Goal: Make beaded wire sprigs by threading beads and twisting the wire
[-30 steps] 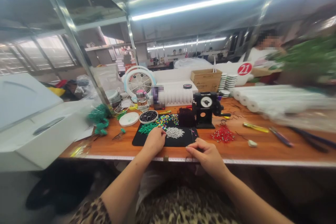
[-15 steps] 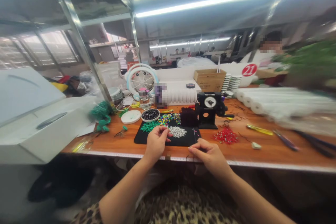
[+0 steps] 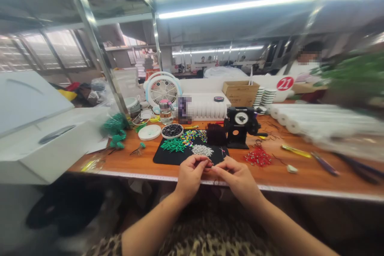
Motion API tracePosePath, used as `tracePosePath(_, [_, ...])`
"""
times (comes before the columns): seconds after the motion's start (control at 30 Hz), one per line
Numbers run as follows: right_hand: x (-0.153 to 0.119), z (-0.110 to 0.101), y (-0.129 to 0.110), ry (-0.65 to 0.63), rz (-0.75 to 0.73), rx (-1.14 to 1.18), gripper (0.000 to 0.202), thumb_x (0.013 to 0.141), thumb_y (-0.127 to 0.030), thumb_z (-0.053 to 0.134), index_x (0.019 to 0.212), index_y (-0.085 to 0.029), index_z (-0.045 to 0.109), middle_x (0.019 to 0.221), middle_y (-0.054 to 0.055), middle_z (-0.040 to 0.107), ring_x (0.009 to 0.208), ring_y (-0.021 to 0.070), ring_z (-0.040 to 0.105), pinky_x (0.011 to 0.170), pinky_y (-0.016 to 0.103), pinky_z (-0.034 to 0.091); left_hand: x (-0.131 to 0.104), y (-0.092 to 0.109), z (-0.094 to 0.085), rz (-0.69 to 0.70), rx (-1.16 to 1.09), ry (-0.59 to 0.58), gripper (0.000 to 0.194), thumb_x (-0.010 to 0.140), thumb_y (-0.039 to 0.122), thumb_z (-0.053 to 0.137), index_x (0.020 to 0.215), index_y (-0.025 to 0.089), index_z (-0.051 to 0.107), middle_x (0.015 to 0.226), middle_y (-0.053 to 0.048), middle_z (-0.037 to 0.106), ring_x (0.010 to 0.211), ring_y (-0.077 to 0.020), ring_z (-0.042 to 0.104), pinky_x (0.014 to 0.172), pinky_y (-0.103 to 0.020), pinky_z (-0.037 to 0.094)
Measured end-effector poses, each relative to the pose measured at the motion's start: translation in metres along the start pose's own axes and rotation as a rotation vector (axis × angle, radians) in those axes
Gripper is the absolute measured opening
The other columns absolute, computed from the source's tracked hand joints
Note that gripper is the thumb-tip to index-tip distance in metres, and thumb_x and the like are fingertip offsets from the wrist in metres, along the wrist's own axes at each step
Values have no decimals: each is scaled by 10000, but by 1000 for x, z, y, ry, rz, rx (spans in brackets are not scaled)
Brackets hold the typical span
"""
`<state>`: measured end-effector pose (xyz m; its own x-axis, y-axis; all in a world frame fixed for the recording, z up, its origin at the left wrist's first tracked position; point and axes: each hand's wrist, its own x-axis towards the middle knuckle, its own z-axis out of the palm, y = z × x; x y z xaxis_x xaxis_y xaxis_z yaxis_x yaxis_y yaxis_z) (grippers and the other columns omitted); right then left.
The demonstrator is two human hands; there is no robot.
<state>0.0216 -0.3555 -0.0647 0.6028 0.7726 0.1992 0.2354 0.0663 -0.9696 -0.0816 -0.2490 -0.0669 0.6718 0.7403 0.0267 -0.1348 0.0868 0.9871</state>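
Head view, lower centre of the frame: the left hand (image 3: pixel 191 176) and the right hand (image 3: pixel 240 177) come nearly fingertip to fingertip over the near edge of the wooden table (image 3: pixel 126 162). The right thumb and forefinger are closed in a narrow pinch that appears to hold a thin dark strand (image 3: pixel 216 182), which shows just below them. The left fingers are curled in narrowly too, but anything between them is too small to make out, so whether they grip a bead cannot be told. The strand looks very light and limp, likely to bend or twist freely, so it would be best held close to its end, where a short length stays straight. Just beyond the hands, on the black mat (image 3: pixel 159 157), lies a heap of silver beads (image 3: pixel 202 151), with green pieces (image 3: pixel 173 145) to its left and multicoloured beads (image 3: pixel 191 137) behind. The silver beads look hard and smooth; they probably weigh almost nothing, roll easily and could slip from a loose pinch, so fingertip pads on opposite sides of a single bead should suit better than a whole-hand grasp. They seem unlikely to break under light pressure, while the strand could fray if rubbed.
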Motion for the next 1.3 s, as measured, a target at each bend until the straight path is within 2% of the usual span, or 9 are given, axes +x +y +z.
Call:
tracePosePath(0.13, [-3, 7, -4, -18, 38, 118, 249, 723, -396, 648, 641, -166, 696, 721, 53, 631, 738, 234, 554, 690, 305, 403, -2, -7, -1, 44, -122, 35, 219, 741, 262, 693, 848, 126, 558, 796, -52, 672, 771, -168, 663, 750, -304, 537])
tracePosePath(0.27, [-4, 12, -4, -24, 148, 224, 294, 713, -434, 678, 608, -161, 640, 616, 23, 589, 564, 182, 491, 544, 269, 373, -4, -9, 1, 91, -198, 39, 250, 750, 246, 693, 802, 138, 474, 798, -57, 675, 799, -198, 677, 795, -360, 528])
tracePosePath(0.4, [-4, 13, -2, -16, 143, 222, 308, 717, -435, 685, 597, -158, 622, 581, 11, 552, 535, 164, 457, 496, 245, 342, -4, -7, 3, 94, -226, 41, 284, 748, 235, 696, 785, 149, 427, 789, -52, 678, 802, -206, 681, 787, -366, 528])
tracePosePath(0.7, [-2, 13, -2, -4, 115, 185, 267, 719, -379, 650, 582, -155, 602, 608, 12, 560, 595, 169, 457, 557, 249, 350, -5, -5, 4, 92, -221, 48, 297, 749, 237, 696, 770, 152, 413, 797, -62, 683, 813, -213, 682, 806, -391, 524])
tracePosePath(0.87, [-2, 15, -5, 9, 120, 166, 272, 698, -372, 648, 546, -159, 573, 575, 0, 536, 561, 158, 439, 528, 243, 331, -6, -6, 4, 103, -214, 46, 305, 745, 235, 702, 747, 149, 409, 800, -57, 674, 816, -217, 681, 795, -390, 530])
tracePosePath(1.17, [0, 14, -2, 25, 148, 131, 281, 695, -400, 634, 576, -146, 622, 561, 8, 547, 540, 160, 451, 510, 246, 335, -5, -14, 3, 194, -139, 32, 258, 769, 232, 673, 752, 159, 427, 822, -60, 677, 840, -208, 673, 816, -395, 520])
tracePosePath(1.3, [3, 14, -2, 9, 149, 107, 303, 701, -430, 647, 605, -142, 645, 612, 37, 605, 599, 196, 518, 549, 262, 382, -6, -17, 2, 225, -73, 25, 217, 787, 231, 647, 752, 167, 443, 839, -55, 671, 871, -199, 660, 834, -383, 507])
